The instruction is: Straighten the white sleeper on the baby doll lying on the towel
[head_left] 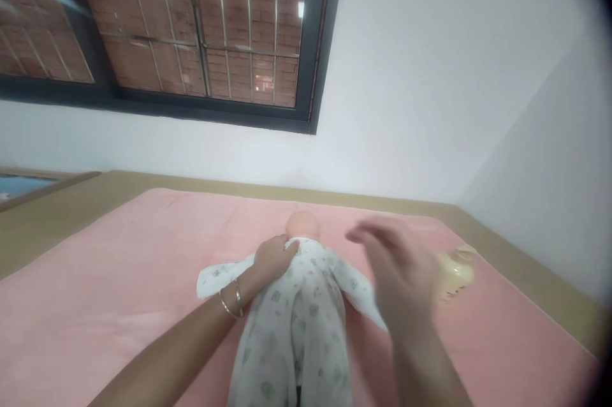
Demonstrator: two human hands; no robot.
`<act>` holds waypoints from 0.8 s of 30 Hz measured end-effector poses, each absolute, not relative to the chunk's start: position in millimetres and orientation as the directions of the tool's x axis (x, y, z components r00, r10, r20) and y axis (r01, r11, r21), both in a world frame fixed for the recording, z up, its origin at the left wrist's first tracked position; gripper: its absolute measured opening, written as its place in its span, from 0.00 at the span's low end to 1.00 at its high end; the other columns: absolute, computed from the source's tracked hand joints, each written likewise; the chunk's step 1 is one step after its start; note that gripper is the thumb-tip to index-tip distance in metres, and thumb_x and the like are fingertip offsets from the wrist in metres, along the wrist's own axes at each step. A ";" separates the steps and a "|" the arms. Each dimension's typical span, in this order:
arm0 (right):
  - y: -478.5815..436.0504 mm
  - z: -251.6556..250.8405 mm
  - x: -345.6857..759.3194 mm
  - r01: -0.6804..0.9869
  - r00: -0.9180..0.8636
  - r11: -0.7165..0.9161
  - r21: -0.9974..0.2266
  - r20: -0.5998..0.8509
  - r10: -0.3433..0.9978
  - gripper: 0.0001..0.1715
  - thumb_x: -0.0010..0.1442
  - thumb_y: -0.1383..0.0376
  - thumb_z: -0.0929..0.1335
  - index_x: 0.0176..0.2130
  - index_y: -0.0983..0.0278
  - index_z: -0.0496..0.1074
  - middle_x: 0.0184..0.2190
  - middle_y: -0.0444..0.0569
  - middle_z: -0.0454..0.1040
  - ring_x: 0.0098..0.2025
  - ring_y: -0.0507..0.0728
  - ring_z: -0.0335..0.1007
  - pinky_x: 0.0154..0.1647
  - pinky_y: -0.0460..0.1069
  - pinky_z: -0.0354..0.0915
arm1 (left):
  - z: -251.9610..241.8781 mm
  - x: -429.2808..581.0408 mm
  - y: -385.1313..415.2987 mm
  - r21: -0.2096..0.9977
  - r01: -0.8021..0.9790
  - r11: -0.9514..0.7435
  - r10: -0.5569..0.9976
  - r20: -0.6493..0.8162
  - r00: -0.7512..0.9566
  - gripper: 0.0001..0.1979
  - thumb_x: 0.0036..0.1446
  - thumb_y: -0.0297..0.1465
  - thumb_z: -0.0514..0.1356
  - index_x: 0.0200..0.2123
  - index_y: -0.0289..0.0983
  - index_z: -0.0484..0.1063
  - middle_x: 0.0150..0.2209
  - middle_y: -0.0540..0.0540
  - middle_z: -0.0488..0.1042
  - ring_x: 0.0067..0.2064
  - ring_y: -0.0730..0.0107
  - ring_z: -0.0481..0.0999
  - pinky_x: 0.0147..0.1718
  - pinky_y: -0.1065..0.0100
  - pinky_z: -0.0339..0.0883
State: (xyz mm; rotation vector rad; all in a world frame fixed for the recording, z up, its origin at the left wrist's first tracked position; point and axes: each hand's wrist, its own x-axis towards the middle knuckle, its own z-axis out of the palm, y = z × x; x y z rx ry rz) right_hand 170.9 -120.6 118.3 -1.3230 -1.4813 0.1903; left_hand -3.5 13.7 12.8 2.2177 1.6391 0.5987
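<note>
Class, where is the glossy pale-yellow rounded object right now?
In the head view, the pale-yellow object lies on the pink cloth, near its right edge, just right of the bare right hand.

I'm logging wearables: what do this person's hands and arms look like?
The left hand is ungloved, with a thin silver bracelet at its wrist. The right hand, blurred, is ungloved, with no bracelet visible. Left forearm and right forearm show no sleeves.

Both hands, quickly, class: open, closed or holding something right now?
Left hand: on the doll's upper body near its neck; whether it grips cannot be told.
Right hand: loosely open, blurred, with nothing visible in it.
</note>
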 end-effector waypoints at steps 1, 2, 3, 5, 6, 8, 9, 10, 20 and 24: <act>-110.0 113.1 167.9 0.663 0.179 0.271 -0.698 0.499 0.848 0.17 0.65 0.62 0.59 0.39 0.65 0.74 0.37 0.52 0.74 0.39 0.57 0.70 0.38 0.50 0.66 | 13.2 -3.5 13.5 0.488 0.822 -0.293 0.956 0.144 0.256 0.22 0.60 0.46 0.44 0.31 0.38 0.69 0.33 0.44 0.75 0.34 0.62 0.72 0.30 0.67 0.57; -97.4 105.4 164.6 0.737 0.152 0.141 -0.661 0.365 0.919 0.18 0.64 0.62 0.58 0.36 0.66 0.74 0.34 0.53 0.75 0.36 0.57 0.71 0.36 0.51 0.65 | 13.6 -3.6 13.3 0.487 0.823 -0.292 0.956 0.145 0.254 0.22 0.60 0.46 0.44 0.31 0.38 0.70 0.33 0.44 0.75 0.34 0.62 0.72 0.30 0.67 0.57; -83.6 95.4 161.2 0.808 0.113 0.038 -0.588 0.217 0.970 0.20 0.63 0.62 0.58 0.34 0.67 0.75 0.33 0.55 0.75 0.35 0.59 0.71 0.36 0.51 0.65 | 13.9 -4.0 13.1 0.486 0.824 -0.293 0.956 0.150 0.251 0.22 0.60 0.46 0.44 0.30 0.38 0.70 0.33 0.44 0.75 0.34 0.62 0.72 0.30 0.67 0.57; -56.4 71.8 156.0 0.898 0.094 -0.073 -0.433 0.026 0.995 0.23 0.64 0.59 0.57 0.35 0.70 0.75 0.36 0.61 0.75 0.38 0.61 0.72 0.39 0.53 0.64 | 14.4 -5.1 12.6 0.491 0.819 -0.298 0.954 0.166 0.248 0.22 0.60 0.46 0.44 0.30 0.38 0.70 0.33 0.44 0.75 0.34 0.62 0.72 0.30 0.67 0.57; -45.0 60.4 154.8 0.918 0.110 -0.096 -0.386 0.013 0.994 0.26 0.65 0.59 0.55 0.37 0.71 0.75 0.39 0.63 0.74 0.41 0.63 0.71 0.42 0.54 0.63 | 14.5 -5.7 12.1 0.495 0.815 -0.299 0.954 0.171 0.246 0.22 0.61 0.46 0.45 0.30 0.38 0.70 0.32 0.44 0.76 0.34 0.62 0.72 0.30 0.67 0.57; -29.8 43.0 154.9 0.912 0.117 -0.118 -0.393 -0.025 0.993 0.31 0.66 0.57 0.51 0.41 0.71 0.74 0.42 0.64 0.74 0.45 0.63 0.70 0.44 0.54 0.62 | 14.6 -6.3 10.4 0.499 0.809 -0.311 0.950 0.187 0.249 0.22 0.61 0.45 0.45 0.30 0.38 0.71 0.32 0.44 0.76 0.33 0.63 0.73 0.29 0.68 0.57; -26.7 38.2 155.5 0.905 0.107 -0.114 -0.410 -0.039 0.993 0.33 0.67 0.55 0.50 0.42 0.71 0.74 0.43 0.63 0.74 0.46 0.62 0.70 0.45 0.53 0.62 | 14.5 -6.1 9.1 0.491 0.808 -0.326 0.945 0.206 0.256 0.22 0.61 0.44 0.45 0.30 0.38 0.71 0.32 0.44 0.76 0.33 0.63 0.73 0.30 0.68 0.57; -26.6 36.1 155.8 0.897 0.094 -0.111 -0.429 -0.060 0.994 0.35 0.67 0.54 0.48 0.43 0.70 0.74 0.43 0.63 0.74 0.46 0.62 0.71 0.44 0.53 0.62 | 14.2 -5.6 7.6 0.471 0.812 -0.344 0.937 0.232 0.262 0.21 0.62 0.43 0.45 0.29 0.37 0.71 0.31 0.44 0.75 0.33 0.63 0.72 0.30 0.68 0.57; -48.9 48.6 133.9 0.969 -0.005 0.032 -0.244 0.112 0.994 0.28 0.66 0.60 0.51 0.42 0.69 0.74 0.41 0.62 0.75 0.43 0.64 0.71 0.43 0.54 0.62 | 7.9 0.5 -6.0 0.071 0.896 -0.439 0.748 0.581 0.320 0.17 0.63 0.32 0.46 0.29 0.35 0.72 0.31 0.41 0.72 0.36 0.60 0.69 0.36 0.62 0.58; -32.5 45.3 147.4 0.923 0.058 -0.088 -0.375 -0.091 0.994 0.37 0.67 0.55 0.47 0.43 0.72 0.74 0.43 0.64 0.74 0.45 0.63 0.71 0.43 0.53 0.62 | 7.2 0.3 -5.6 0.063 0.886 -0.460 0.727 0.599 0.335 0.17 0.62 0.31 0.46 0.30 0.35 0.72 0.32 0.41 0.71 0.36 0.60 0.69 0.37 0.61 0.58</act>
